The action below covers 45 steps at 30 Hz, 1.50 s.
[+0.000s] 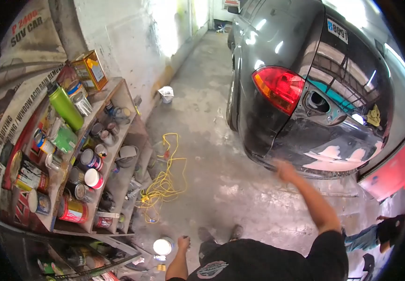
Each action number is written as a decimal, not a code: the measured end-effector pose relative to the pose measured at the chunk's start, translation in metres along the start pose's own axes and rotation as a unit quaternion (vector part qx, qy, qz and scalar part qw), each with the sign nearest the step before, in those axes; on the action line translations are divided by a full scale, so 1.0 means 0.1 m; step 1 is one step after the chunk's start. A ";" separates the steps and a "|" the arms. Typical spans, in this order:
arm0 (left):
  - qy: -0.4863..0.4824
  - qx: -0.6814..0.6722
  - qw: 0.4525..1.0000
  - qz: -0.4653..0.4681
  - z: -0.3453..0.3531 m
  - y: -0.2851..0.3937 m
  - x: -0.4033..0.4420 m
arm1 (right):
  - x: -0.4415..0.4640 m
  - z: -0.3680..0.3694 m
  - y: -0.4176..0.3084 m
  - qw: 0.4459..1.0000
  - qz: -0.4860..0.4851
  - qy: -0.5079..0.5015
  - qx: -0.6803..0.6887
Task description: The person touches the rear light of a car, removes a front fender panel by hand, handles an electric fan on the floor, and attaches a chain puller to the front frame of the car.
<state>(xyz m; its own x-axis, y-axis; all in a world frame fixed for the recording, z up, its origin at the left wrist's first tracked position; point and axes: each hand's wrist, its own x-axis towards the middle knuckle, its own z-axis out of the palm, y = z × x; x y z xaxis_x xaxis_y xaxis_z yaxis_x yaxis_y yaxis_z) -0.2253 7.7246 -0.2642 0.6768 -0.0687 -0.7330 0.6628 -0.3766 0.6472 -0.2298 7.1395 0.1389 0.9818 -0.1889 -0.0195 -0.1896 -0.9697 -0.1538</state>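
My right hand [284,171] is stretched out near the lower rear corner of a dark car [277,37]. It is smeared by motion, so its fingers and any contact with the car cannot be made out. My left hand [183,242] hangs low beside my body, fingers curled; what it holds, if anything, is too small to name. Near it on the floor stands a tub with a white top [163,246]. The car's tailgate [286,145] bears pinkish filler patches [335,159], below an opening beside the red tail light [281,88].
On the left, a wooden shelf [126,100] holds several paint cans and a green bottle [65,107]. A tangled yellow cord [162,187] lies on the concrete floor. At right are a red panel [387,173] and another person [375,234]. A yellowish cloth [373,115] rests on the car.
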 end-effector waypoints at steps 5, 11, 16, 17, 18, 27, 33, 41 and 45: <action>0.006 0.023 1.000 -0.008 0.13 0.05 -0.12 | -2.56 2.92 0.57 0.917 0.106 -0.364 0.121; -0.029 0.233 0.970 0.067 0.49 0.05 -0.12 | -4.96 3.56 0.77 0.685 0.343 -0.512 0.389; -0.170 0.497 0.824 0.214 1.14 0.23 0.21 | -5.29 3.64 1.02 0.790 0.414 -0.197 0.406; -0.150 0.284 0.945 0.061 1.39 0.47 0.03 | -5.12 3.34 0.96 0.820 0.418 -0.172 0.352; -0.183 0.133 0.973 0.034 1.65 0.58 -0.07 | -5.03 2.88 0.81 0.824 0.442 -0.022 0.355; -0.306 0.233 0.920 0.072 4.26 1.29 -1.56 | -6.11 2.70 1.42 0.812 0.455 -0.005 0.365; -0.298 0.369 0.879 0.054 5.28 1.30 -1.62 | -7.03 2.91 2.04 0.670 0.607 0.027 0.427; -0.284 0.526 0.801 0.041 7.75 1.61 -1.23 | -7.68 2.98 3.89 0.459 0.681 0.220 0.526; -0.335 0.595 0.725 0.093 10.02 1.82 -1.59 | -7.83 2.96 5.10 0.380 0.711 0.219 0.550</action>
<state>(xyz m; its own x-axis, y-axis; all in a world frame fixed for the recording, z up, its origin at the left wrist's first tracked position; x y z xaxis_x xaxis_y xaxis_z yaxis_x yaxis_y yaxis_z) -0.5332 6.7412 -0.2392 0.1468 -0.5030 -0.8517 -0.4344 -0.8064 0.4013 -1.0926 6.8387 -0.2163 -0.2469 -0.6414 -0.7264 -0.1698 0.7667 -0.6192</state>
